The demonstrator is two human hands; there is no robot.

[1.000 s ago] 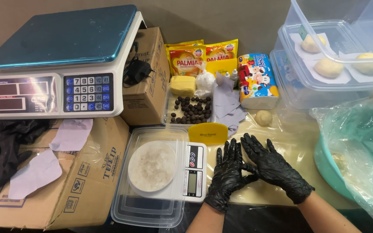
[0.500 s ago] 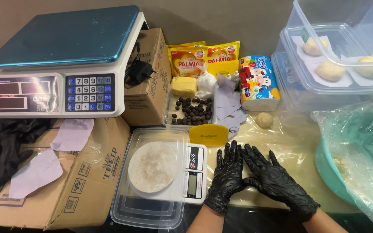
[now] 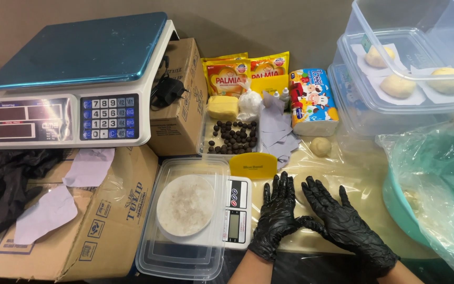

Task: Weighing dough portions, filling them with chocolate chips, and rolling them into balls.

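Both gloved hands, left hand and right hand, have drawn together, fingers spread, pressing flat on the counter.

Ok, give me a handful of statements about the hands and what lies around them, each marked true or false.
1. Both hands, left hand and right hand, wear black gloves. True.
2. The right hand holds the yellow scraper. False: the scraper lies untouched beside the small kitchen scale.
3. A small dough ball lies on the plastic sheet beyond the hands. True.
4. The dark chocolate balls sit on the big blue-topped scale. False: they sit in a clear tray; the blue top is bare.
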